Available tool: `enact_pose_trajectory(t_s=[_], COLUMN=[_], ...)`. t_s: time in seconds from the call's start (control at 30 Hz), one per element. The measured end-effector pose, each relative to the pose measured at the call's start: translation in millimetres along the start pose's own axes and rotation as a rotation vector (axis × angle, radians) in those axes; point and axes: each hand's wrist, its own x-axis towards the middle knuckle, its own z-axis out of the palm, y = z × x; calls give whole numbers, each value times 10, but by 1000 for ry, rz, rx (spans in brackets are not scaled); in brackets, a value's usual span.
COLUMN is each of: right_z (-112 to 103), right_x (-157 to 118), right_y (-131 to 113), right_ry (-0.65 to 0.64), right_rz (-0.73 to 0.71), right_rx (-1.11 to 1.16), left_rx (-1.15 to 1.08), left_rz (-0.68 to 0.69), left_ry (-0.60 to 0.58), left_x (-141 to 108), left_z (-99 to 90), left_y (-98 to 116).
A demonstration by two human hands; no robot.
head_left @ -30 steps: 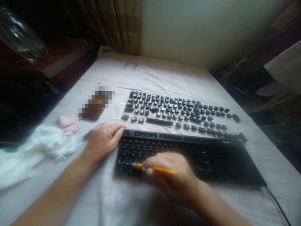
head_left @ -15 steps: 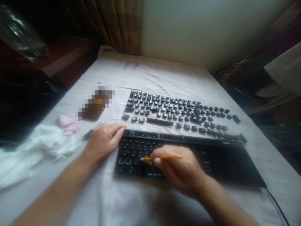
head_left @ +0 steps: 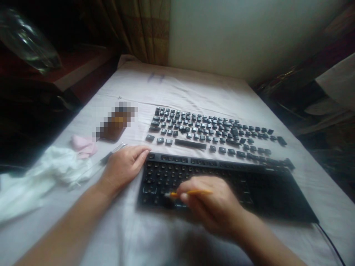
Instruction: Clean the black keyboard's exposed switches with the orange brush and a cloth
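A black keyboard base with its keycaps off lies across the near part of the cloth. My right hand is closed on a thin orange brush, whose pale tip is at the lower left part of the base. At the base's upper left corner rests my left hand, its thumb and fingers close together against the edge; whether they pinch it is unclear. Behind the base, loose black keycaps are laid out in rows, with the long space bar in front.
Left of the keycaps lies a partly pixelated phone. A pink cloth, a white cloth and a thin tool are near my left arm. A black cable runs from the base's right corner.
The orange brush in my right hand has moved slightly down toward the base's near edge. My left hand stays at the corner. The whole view has shifted a little.
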Motion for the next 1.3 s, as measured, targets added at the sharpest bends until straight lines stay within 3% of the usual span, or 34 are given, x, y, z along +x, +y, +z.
enact_pose_trajectory(t_s=[0.13, 0.37, 0.57, 0.67, 1.1, 1.23, 1.3], right_z=[146, 56, 217, 227, 297, 325, 326], right_x=[13, 45, -25, -36, 116, 144, 162], right_y=[16, 25, -42, -85, -54, -72, -95], right_ry=[-10, 147, 15, 16, 59, -70, -109], right_rz=[-21, -8, -65, -65, 64, 120, 265], right_rx=[42, 3, -63, -40, 105, 163, 256], left_rx=[-12, 15, 6, 5, -61, -100, -115], left_rz=[8, 24, 32, 26, -7, -19, -21], left_ry=[-9, 1, 14, 9, -16, -15, -14], left_x=[0, -14, -10, -6, 13, 29, 30], left_z=[-3, 25, 29, 28, -11, -33, -37], left_y=[-3, -28, -24, -16, -11, -27, -33])
